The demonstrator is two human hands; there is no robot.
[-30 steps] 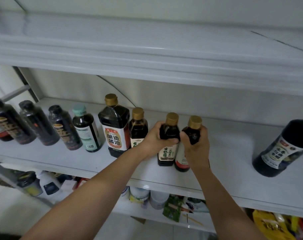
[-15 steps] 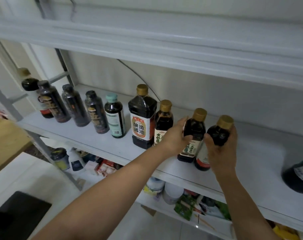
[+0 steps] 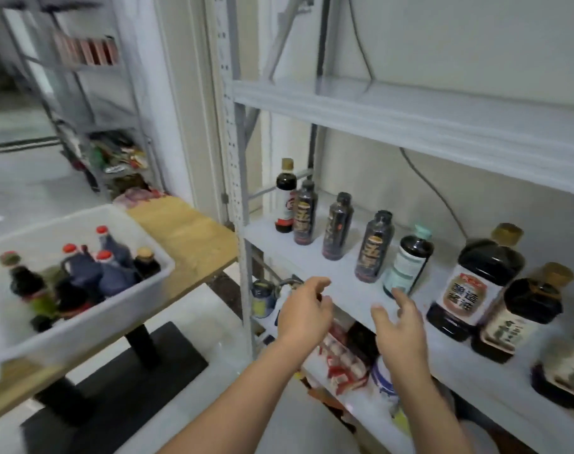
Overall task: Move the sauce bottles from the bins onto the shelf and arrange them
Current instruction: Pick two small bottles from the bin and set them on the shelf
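A row of dark sauce bottles stands on the white shelf (image 3: 341, 290): a gold-capped one (image 3: 285, 198) at the far left, three black ones (image 3: 338, 226), a teal-capped one (image 3: 408, 262), a big square one (image 3: 482, 283) and gold-capped ones (image 3: 521, 312) at the right edge. A white bin (image 3: 148, 283) on the wooden table at the left holds several red-capped and dark bottles (image 3: 107, 270). My left hand (image 3: 303, 311) and my right hand (image 3: 400, 326) hover empty in front of the shelf edge, fingers apart, between shelf and bin.
The wooden table (image 3: 187, 234) has a black pedestal base (image 3: 115, 381) on the pale floor. The lower shelf holds packets and jars (image 3: 344, 358). An upper shelf board (image 3: 410, 116) runs overhead. Another rack (image 3: 92, 93) with goods stands at the back left.
Both hands have let go of the two gold-capped bottles and drawn back from the shelf. The view has swung left, bringing the bin and table into sight.
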